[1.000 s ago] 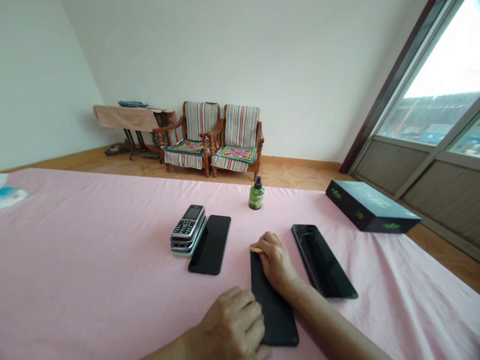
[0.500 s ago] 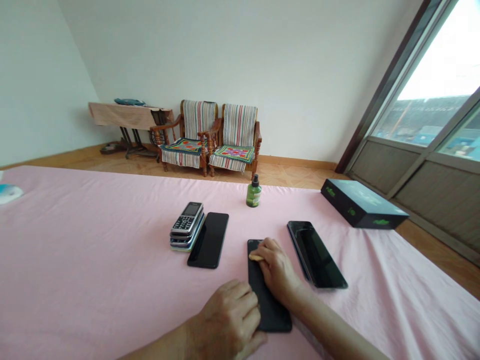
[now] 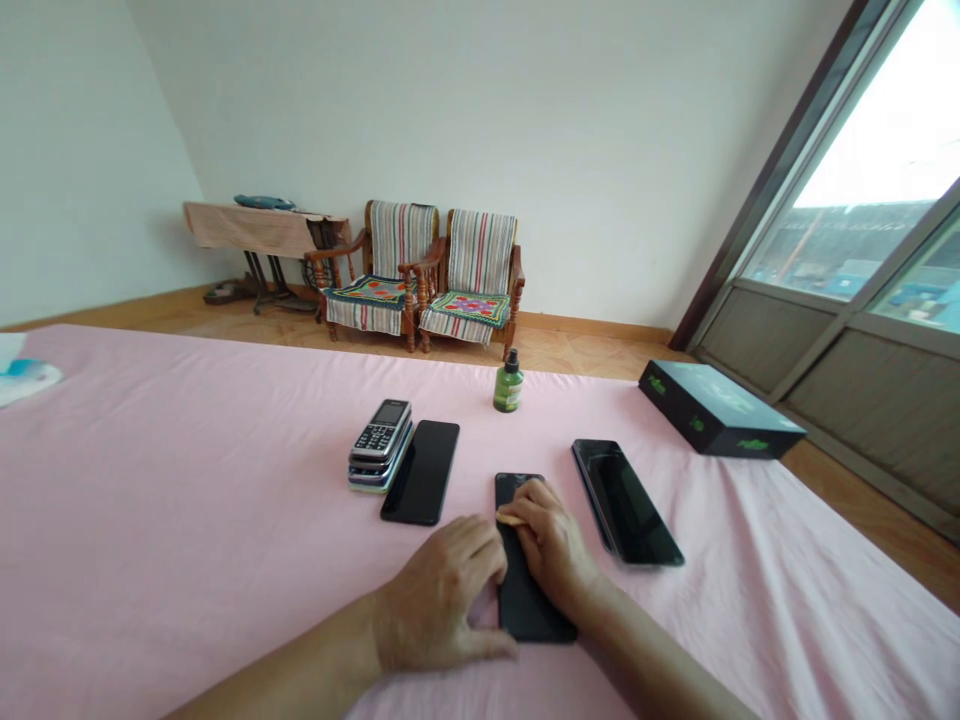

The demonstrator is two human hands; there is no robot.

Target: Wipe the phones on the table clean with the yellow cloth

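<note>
A dark smartphone (image 3: 534,610) lies flat on the pink sheet in front of me, its upper middle covered by my right hand (image 3: 553,540). That hand is closed on a small pale-yellow cloth or pad (image 3: 510,519), pressed to the phone near its upper left edge. Most of the pad is hidden under the fingers. My left hand (image 3: 446,595) is beside the phone's left edge, thumb spread from the bent fingers, fingertips at the edge. Further left, another black smartphone (image 3: 424,472) lies next to a stack of phones topped by a silver keypad phone (image 3: 382,430).
A large dark smartphone (image 3: 630,505) rests on something flat to the right. Beyond stand a green spray bottle (image 3: 508,385) and a black box (image 3: 712,410). A white-and-blue item (image 3: 26,375) lies far left on the pink sheet (image 3: 187,500). Two wooden armchairs (image 3: 465,270) stand by the wall.
My left hand has moved up along the phone's left edge, and its thumb has spread from the fingers. My right hand stays on the phone with the pad. The view has shifted slightly.
</note>
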